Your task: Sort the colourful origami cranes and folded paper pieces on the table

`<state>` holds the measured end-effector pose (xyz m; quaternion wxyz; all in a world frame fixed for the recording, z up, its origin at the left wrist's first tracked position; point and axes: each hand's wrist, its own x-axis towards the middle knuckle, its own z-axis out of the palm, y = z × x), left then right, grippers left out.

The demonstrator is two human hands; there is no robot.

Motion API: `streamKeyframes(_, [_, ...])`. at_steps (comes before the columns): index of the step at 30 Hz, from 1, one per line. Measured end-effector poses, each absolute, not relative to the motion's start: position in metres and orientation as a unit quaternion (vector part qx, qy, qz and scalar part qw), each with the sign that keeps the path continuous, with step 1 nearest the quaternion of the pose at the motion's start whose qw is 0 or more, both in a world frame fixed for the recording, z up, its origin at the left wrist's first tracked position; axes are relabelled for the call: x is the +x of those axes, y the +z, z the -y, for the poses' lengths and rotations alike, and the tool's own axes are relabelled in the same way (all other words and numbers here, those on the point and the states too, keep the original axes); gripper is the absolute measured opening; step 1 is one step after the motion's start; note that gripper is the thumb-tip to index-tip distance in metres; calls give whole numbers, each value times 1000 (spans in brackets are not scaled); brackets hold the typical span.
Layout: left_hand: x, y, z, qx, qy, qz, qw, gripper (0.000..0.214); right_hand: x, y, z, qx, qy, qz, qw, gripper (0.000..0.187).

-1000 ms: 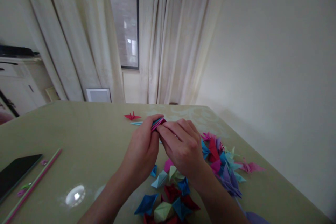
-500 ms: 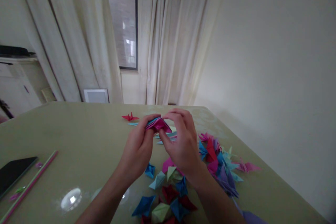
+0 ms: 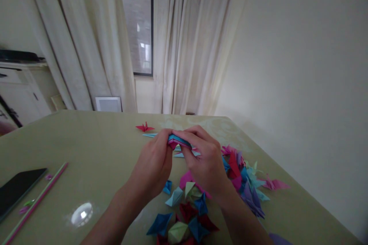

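Between my two hands, above the table, is a stack of folded origami papers (image 3: 179, 140), blue on top with pink beneath. My left hand (image 3: 155, 159) pinches its left end with thumb and fingers. At the right end, my right hand (image 3: 204, 157) has its fingers along the top and its thumb below. Behind and under the hands lie several narrow folded paper pieces (image 3: 178, 154), partly hidden. Below my wrists, several small folded paper pieces (image 3: 178, 231) in blue, red and pale green are spread on the table.
A heap of colourful paper cranes (image 3: 248, 183) lies to the right. One red crane (image 3: 145, 127) stands near the far edge of the pale green table (image 3: 94, 149). To the left are a dark phone (image 3: 20, 183) and a pink-green stick (image 3: 37, 203).
The stack has tilted, so its blue upper side shows more and the pink face less. My right hand has lowered slightly and closed in over the stack's right end.
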<state>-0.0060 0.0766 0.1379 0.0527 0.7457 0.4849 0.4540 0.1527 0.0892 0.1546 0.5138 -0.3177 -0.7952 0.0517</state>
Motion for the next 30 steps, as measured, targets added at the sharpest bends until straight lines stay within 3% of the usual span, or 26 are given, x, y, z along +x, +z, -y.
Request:
streamKeyframes(3, [-5,137,-76,747,448,-491,-3,22,152,153,-89,-330,50,799,501,42])
streamKeyframes(6, [-7,136,-76,754,410,-510,-50,20,150,151,-86,-389,-15,819,422,47])
streamKeyframes(12, [-8,134,-79,770,361,-526,-15,24,150,151,-81,-444,-50,844,297,44])
streamKeyframes(19, [-9,147,-69,785,409,-455,95,26,154,157,-79,-446,-41,833,323,49])
streamKeyframes(30, [-18,149,-72,800,390,-429,151,18,162,161,-78,-379,7,832,405,42])
